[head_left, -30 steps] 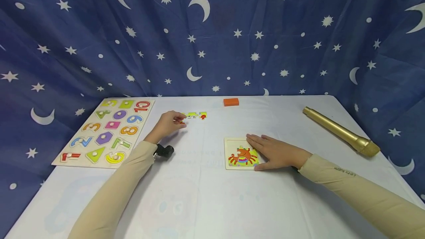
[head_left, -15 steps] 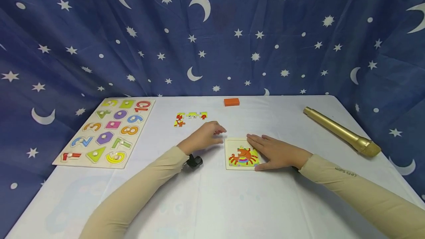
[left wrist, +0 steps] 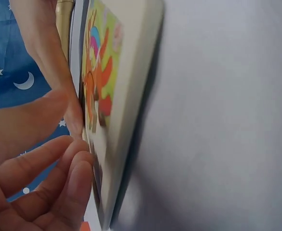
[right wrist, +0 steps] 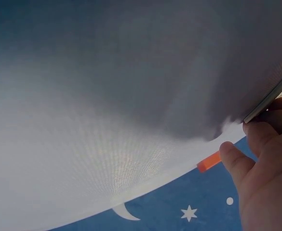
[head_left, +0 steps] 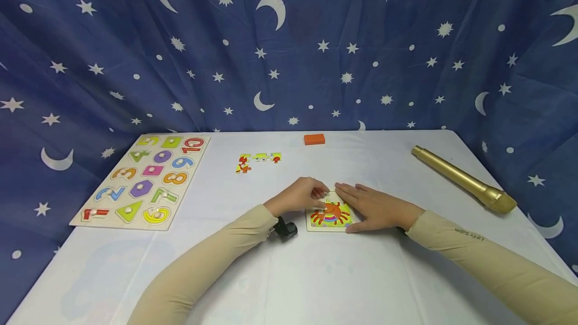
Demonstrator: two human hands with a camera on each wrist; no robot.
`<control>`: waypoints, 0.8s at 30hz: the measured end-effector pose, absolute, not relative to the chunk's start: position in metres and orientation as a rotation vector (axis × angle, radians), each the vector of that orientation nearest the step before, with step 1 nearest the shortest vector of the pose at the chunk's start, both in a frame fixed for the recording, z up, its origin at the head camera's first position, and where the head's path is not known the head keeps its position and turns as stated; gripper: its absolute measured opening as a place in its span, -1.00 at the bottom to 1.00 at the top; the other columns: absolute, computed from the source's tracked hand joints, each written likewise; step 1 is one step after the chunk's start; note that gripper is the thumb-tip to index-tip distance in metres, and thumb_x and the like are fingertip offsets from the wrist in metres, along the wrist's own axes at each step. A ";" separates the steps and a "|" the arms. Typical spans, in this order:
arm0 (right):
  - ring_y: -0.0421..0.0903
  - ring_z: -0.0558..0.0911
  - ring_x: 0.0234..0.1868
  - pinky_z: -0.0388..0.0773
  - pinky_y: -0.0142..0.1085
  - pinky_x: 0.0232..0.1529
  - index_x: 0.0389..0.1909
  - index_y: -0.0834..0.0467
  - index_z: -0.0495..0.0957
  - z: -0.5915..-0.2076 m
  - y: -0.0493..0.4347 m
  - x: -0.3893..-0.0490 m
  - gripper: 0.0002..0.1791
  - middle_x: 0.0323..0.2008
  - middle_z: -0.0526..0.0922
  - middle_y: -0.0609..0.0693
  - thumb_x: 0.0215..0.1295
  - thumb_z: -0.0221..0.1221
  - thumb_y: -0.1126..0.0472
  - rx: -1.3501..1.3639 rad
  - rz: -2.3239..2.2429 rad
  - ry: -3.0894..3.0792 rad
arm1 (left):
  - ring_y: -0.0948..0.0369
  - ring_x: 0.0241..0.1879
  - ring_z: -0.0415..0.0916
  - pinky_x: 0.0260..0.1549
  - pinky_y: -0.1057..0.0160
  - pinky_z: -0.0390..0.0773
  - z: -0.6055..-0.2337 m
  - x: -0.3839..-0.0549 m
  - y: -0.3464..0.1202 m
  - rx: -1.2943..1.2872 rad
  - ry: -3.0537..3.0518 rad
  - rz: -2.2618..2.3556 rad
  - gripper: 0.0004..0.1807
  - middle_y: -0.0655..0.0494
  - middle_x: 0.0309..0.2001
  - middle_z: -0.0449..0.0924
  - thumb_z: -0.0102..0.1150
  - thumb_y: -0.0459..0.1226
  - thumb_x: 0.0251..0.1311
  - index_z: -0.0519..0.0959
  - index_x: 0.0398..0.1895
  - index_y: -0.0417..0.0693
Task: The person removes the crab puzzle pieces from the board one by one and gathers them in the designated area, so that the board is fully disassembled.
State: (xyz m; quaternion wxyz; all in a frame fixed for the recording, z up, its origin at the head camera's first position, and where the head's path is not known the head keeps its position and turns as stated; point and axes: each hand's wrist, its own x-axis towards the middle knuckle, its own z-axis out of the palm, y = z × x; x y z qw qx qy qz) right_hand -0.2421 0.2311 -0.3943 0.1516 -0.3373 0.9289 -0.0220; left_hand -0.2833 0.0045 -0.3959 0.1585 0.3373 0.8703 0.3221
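Observation:
A small square puzzle board [head_left: 314, 228] with a crab picture lies on the table in the head view. My left hand [head_left: 301, 195] is over its upper left part, fingers bent and hiding that area. In the left wrist view, the fingertips [left wrist: 80, 173] of this hand are at the board's surface, beside a dark patch that may be a puzzle piece. The thumb stands apart, with nothing visible between it and the fingers. My right hand [head_left: 377, 207] rests along the board's right edge, fingers extended. Several loose puzzle pieces [head_left: 262, 156] lie farther back on the left.
A number-and-shape peg board [head_left: 149, 179] lies at the left. An orange block [head_left: 314, 139] is near the back edge, and a gold microphone [head_left: 462, 179] at the right. A blue curtain [head_left: 289, 54] with moons and stars hangs behind the table.
My left hand has moved right from the loose puzzle pieces to the crab board and now covers its upper left part. The right hand has stayed at the board's edge.

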 end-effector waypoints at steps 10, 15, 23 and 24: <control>0.02 0.08 0.47 0.04 0.02 0.42 0.47 0.17 -0.07 -0.395 0.231 -0.242 0.13 0.50 -0.07 0.05 0.07 0.00 -0.50 -0.987 -0.048 2.679 | 0.35 -0.38 0.46 -0.33 0.52 0.47 -0.398 -0.281 0.012 0.901 2.456 0.944 -0.60 0.07 -0.27 0.63 0.37 -0.32 0.00 0.59 -0.03 -0.24; 0.03 0.08 0.47 0.03 0.03 0.42 0.47 0.16 -0.08 -0.395 0.231 -0.242 0.13 0.50 -0.08 0.05 0.07 0.00 -0.50 -0.970 -0.056 2.674 | 0.35 -0.37 0.46 -0.32 0.52 0.47 -0.400 -0.280 0.012 0.860 2.438 0.990 -0.59 0.06 -0.26 0.63 0.37 -0.35 -0.01 0.59 -0.03 -0.25; 0.04 0.09 0.47 0.03 0.04 0.42 0.47 0.16 -0.09 -0.395 0.231 -0.242 0.15 0.50 -0.08 0.05 0.05 -0.01 -0.51 -0.957 -0.053 2.671 | 0.35 -0.32 0.44 -0.29 0.53 0.47 -0.400 -0.278 0.010 0.829 2.421 1.026 -0.54 0.07 -0.22 0.61 0.36 -0.36 0.00 0.56 0.04 -0.22; 0.04 0.08 0.47 0.03 0.03 0.42 0.47 0.16 -0.09 -0.395 0.231 -0.242 0.15 0.50 -0.09 0.05 0.05 -0.02 -0.52 -0.957 -0.048 2.670 | 0.35 -0.32 0.44 -0.29 0.53 0.47 -0.400 -0.278 0.010 0.828 2.419 1.029 -0.54 0.07 -0.22 0.61 0.36 -0.36 0.00 0.56 0.04 -0.22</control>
